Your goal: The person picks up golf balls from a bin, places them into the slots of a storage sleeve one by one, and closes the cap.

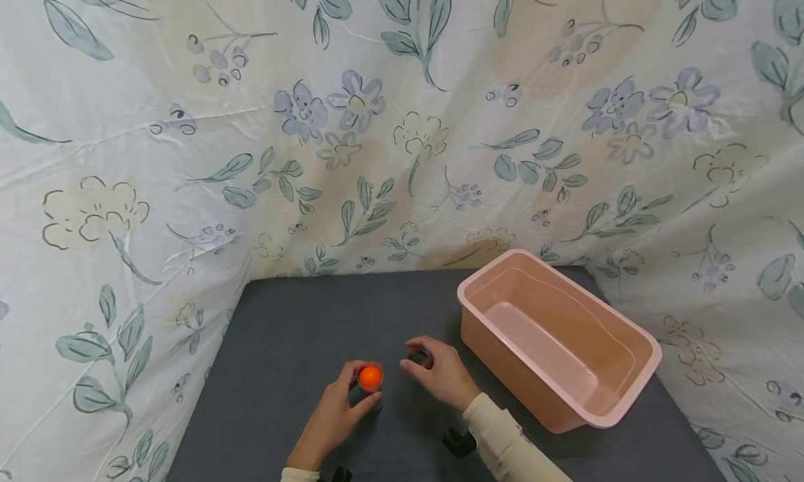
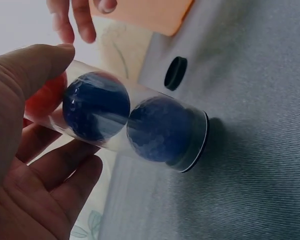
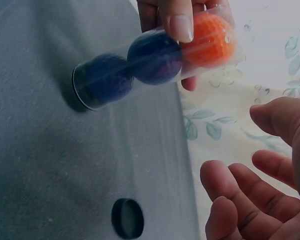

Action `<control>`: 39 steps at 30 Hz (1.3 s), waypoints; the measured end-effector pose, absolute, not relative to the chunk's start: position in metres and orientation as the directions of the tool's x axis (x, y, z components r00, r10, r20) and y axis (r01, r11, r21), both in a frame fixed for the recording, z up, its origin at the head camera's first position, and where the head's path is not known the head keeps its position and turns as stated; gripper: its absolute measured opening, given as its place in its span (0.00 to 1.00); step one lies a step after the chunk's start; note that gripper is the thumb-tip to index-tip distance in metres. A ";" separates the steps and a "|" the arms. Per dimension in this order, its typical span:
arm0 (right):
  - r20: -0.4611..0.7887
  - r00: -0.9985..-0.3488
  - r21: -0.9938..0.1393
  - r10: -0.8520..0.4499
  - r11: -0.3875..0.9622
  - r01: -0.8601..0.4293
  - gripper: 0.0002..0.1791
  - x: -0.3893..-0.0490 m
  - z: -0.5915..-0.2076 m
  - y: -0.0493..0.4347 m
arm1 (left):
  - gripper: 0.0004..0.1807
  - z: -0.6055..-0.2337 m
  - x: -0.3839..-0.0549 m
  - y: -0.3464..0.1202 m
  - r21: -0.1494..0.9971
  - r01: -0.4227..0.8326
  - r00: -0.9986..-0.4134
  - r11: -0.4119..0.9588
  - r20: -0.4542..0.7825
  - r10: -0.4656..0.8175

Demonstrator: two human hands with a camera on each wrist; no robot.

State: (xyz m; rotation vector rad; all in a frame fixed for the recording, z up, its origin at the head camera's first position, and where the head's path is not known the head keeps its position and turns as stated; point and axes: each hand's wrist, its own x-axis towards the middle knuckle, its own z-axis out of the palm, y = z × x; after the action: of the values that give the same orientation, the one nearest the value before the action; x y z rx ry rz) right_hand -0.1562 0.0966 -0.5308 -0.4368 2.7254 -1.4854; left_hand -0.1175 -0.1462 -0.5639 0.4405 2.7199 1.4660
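My left hand (image 1: 339, 405) grips a clear plastic tube (image 2: 135, 95) near its top, thumb on one side and fingers on the other. Inside are two dark blue golf balls (image 3: 155, 57) and, at the upper end, an orange golf ball (image 1: 370, 378). The tube stands upright with its base at the grey table. To its right, my right hand (image 1: 446, 374) hovers apart from the tube, fingers loosely bent with nothing between them. A round black cap (image 3: 127, 218) lies on the table near the right hand, mostly covered by its fingers in the head view.
A pink rectangular bin (image 1: 521, 356) stands at the right of the dark grey table (image 1: 301, 328), its inside showing no contents. Floral cloth (image 1: 377, 154) hangs behind the table and along both sides. Black wrist devices (image 1: 460, 443) sit by the sleeves.
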 end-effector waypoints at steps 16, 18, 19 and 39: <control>0.085 -0.979 -0.824 -0.183 0.540 -0.173 0.21 -0.171 -0.570 0.107 | 0.31 -0.581 -0.117 -0.149 0.856 0.172 -0.971 0.487 0.064 0.231; 0.081 -0.982 -0.809 -0.169 0.564 -0.163 0.22 -0.172 -0.574 0.107 | 0.34 -0.583 -0.117 -0.151 0.856 0.162 -0.970 0.490 0.048 0.237; 0.080 -0.984 -0.799 -0.158 0.580 -0.158 0.23 -0.173 -0.576 0.107 | 0.35 -0.584 -0.116 -0.152 0.856 0.160 -0.970 0.492 0.043 0.240; 0.019 -0.997 -0.615 -0.076 0.785 -0.072 0.39 -0.191 -0.614 0.103 | 0.37 -0.585 -0.116 -0.161 0.852 0.112 -0.973 0.512 -0.011 0.231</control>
State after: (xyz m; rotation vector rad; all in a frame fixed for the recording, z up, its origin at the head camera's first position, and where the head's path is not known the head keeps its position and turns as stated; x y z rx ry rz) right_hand -0.1914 0.1033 -0.6139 -0.1227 2.9621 -1.0194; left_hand -0.1163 -0.1607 -0.5847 0.2988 2.6228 1.4640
